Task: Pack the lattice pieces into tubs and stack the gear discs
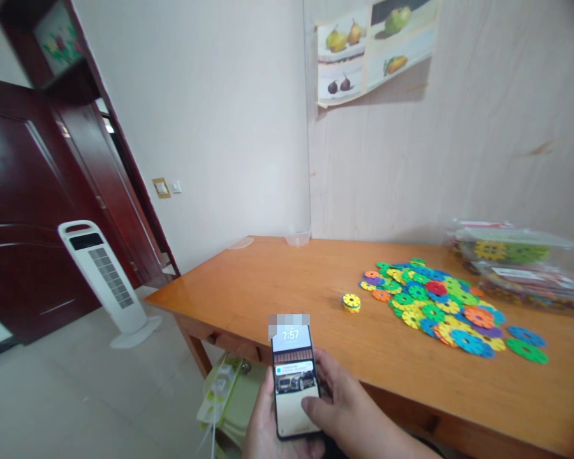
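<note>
The work in hand, as I judge it, is handling the black rectangular smartphone – it stands upright at the lower centre of the frame, in front of the near edge of the orange-brown wooden table, and its lit screen shows a clock and a notification card.

The left hand comes up from the bottom edge and is closed around the lower left side of the phone, carrying it. The right hand comes in from the lower right; its fingers curl behind the right edge and its thumb lies flat on the lower part of the screen, so this hand also grips the phone.

Any further touch on the screen calls for a steady left grip and a light thumb – the phone is held over the floor, not over the table.

On the table, right of centre, lies a pile of flat colourful plastic discs, with one small yellow disc piece just beside it. Neither hand is near them.
</note>
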Demonstrator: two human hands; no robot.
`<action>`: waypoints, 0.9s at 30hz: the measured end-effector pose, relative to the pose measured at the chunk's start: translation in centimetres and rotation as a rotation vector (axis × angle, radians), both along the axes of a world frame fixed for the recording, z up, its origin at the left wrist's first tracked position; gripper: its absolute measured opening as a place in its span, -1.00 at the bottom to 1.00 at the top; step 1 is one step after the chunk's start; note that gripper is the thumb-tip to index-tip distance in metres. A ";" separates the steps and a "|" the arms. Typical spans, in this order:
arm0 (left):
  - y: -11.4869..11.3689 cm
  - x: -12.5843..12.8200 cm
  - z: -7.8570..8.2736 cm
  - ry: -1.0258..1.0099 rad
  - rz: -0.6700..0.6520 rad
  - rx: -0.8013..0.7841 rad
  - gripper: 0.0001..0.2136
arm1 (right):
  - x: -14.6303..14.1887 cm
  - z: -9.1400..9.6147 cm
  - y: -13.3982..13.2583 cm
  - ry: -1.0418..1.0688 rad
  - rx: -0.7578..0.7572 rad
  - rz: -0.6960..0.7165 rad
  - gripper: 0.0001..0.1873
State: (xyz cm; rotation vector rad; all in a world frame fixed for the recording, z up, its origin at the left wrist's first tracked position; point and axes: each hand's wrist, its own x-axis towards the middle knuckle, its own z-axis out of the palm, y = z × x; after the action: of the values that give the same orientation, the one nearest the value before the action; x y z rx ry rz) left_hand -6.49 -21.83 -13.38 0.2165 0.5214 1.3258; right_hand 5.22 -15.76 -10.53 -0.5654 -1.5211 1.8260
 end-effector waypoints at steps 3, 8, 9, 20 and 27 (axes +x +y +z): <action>0.0 -0.1 -0.2 0.002 -0.002 0.010 -0.55 | -0.3 0.1 0.0 -0.049 0.007 -0.054 -0.51; 0.3 -0.4 -1.4 0.078 -0.070 0.022 -0.46 | 0.1 0.4 0.2 -0.179 -0.115 -0.094 -0.54; 0.4 -0.4 -1.7 0.087 -0.071 0.011 -0.43 | 0.2 0.4 0.2 -0.184 -0.126 -0.090 -0.48; 0.4 -0.5 -1.0 0.115 -0.048 -0.029 -0.41 | 0.4 -0.7 0.5 -0.139 -0.122 -0.095 -0.46; 0.5 -0.4 -0.9 0.121 -0.053 -0.010 -0.42 | 0.4 -0.6 0.3 -0.133 -0.112 -0.098 -0.51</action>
State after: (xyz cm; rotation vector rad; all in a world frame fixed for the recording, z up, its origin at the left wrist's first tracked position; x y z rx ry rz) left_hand -6.92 -21.36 -14.24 0.3018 0.6198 1.2639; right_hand 5.57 -15.51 -11.08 -0.8152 -1.4565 1.8372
